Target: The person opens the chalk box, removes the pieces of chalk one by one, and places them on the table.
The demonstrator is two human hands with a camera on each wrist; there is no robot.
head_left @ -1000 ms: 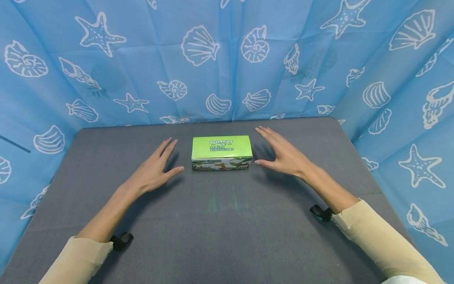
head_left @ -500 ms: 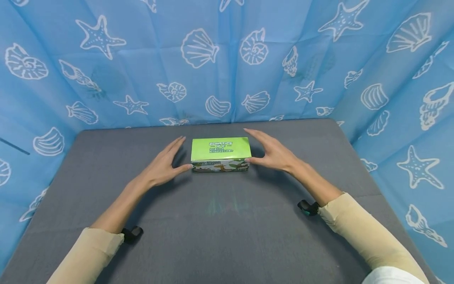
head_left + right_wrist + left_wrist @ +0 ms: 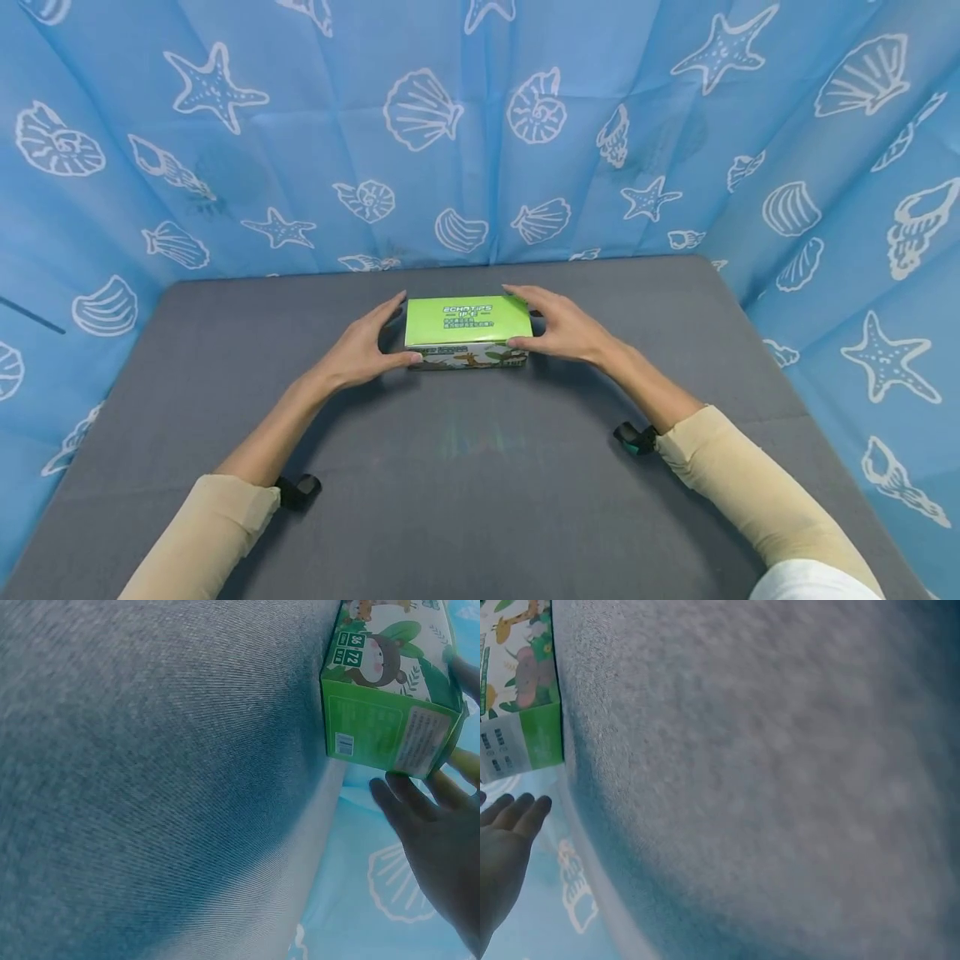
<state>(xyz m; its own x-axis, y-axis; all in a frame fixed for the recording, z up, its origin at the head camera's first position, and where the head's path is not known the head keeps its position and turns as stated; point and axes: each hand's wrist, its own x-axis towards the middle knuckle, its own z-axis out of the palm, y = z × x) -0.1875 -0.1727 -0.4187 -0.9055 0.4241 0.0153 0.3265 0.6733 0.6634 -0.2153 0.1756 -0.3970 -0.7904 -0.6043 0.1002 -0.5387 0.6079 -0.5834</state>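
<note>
A green-topped box [image 3: 468, 321] with printed animals on its sides lies on the grey table. My left hand [image 3: 366, 346] is at its left end, thumb over the front face's left corner and fingers reaching towards the back. In the left wrist view, the left fingers [image 3: 514, 814] look straight, with a gap between them and the box end. At the right end is my right hand [image 3: 564, 327], its thumb at the front face and its index finger along the back edge. The right wrist view shows the other right fingers [image 3: 416, 806] extended near the box's green end.
The grey table [image 3: 480, 500] extends around the box on every side. A blue curtain [image 3: 315, 150] with white shells and starfish hangs behind and beside it. Dark wrist cameras [image 3: 300, 492] sit near both sleeves.
Both hands have moved inward from either side to the ends of the box, and their thumbs now overlap its front face. The box stays in place on the table.
</note>
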